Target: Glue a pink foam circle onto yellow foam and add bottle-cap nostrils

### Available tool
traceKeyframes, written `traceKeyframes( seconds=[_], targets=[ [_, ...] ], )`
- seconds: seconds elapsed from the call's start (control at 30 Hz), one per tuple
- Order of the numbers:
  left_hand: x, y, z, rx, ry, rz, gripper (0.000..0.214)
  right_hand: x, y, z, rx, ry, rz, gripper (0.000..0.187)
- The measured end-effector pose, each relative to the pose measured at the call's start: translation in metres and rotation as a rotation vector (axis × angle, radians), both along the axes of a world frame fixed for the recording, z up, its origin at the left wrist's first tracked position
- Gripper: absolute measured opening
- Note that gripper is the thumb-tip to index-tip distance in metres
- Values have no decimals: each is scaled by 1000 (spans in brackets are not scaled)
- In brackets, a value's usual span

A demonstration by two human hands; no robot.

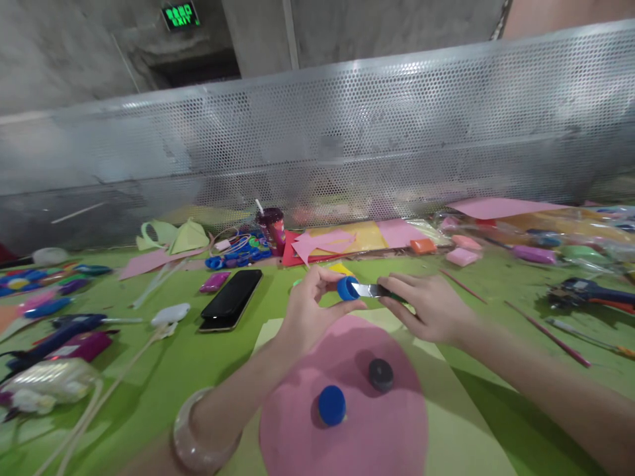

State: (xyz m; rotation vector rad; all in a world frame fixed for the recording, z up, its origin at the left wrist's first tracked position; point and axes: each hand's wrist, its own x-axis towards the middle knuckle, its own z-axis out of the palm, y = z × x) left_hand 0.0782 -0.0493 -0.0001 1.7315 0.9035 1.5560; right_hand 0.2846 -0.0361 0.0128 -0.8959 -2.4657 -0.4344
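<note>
My left hand [317, 301] pinches a blue bottle cap [348, 288] with its hollow side turned toward the right. In my right hand [426, 307] is a craft knife [368, 290], its handle mostly covered by the fingers. The blade's tip reaches the cap's opening; whether it touches the inside I cannot tell. Below the hands lies a pink paper circle [297, 430] on a pale yellow sheet [461, 436]. On the circle sit a second blue cap [332, 405] and a dark grey cap [381, 375].
Left of the hands lie a black phone [232, 299], a white charger [170, 315] and a glue gun [59, 337]. A drink cup [272, 230] with a straw stands at the back, beside coloured papers [342, 241]. Pliers [590, 294] lie at right. A perforated metal panel [397, 132] borders the table.
</note>
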Motion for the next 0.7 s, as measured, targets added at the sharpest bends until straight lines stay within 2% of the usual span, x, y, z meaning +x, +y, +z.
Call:
traceKeyframes(
  seconds=[0.17, 0.4, 0.7],
  targets=[
    [0, -3, 2, -92, -29, -6, 38, 1, 1, 0, 1, -1, 19, 30],
    [1, -6, 5, -234, -101, -84, 40, 4, 1, 4, 48, 22, 111, 28],
    [1, -7, 6, -240, -97, -149, 36, 6, 0, 7, 90, -15, 136, 26]
  ],
)
